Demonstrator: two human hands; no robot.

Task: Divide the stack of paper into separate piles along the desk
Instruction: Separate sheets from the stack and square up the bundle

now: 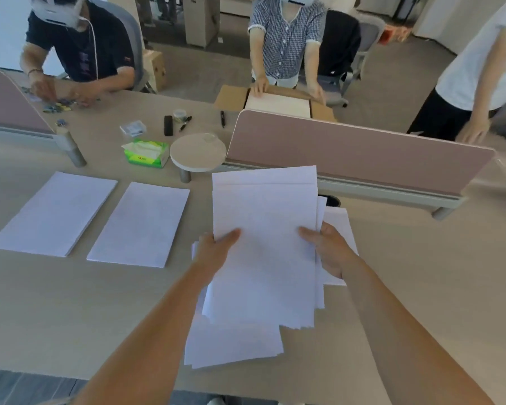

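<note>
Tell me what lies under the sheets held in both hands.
A messy pile on the desk shows beneath the held sheets; its middle is covered.

A pale wood desk [70, 302] carries a pink divider panel [348, 150] toward its far edge. Beyond lie grey-brown floor [392, 68], a grey office chair [371, 30] and a beige cabinet [199, 19].

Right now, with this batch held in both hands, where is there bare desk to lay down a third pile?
Widest bare desk lies right of the loose stack, before the pink divider. Another strip runs along the near edge, in front of the left pile and second pile. Crowded behind them: tissue box, round stand, pens.
</note>
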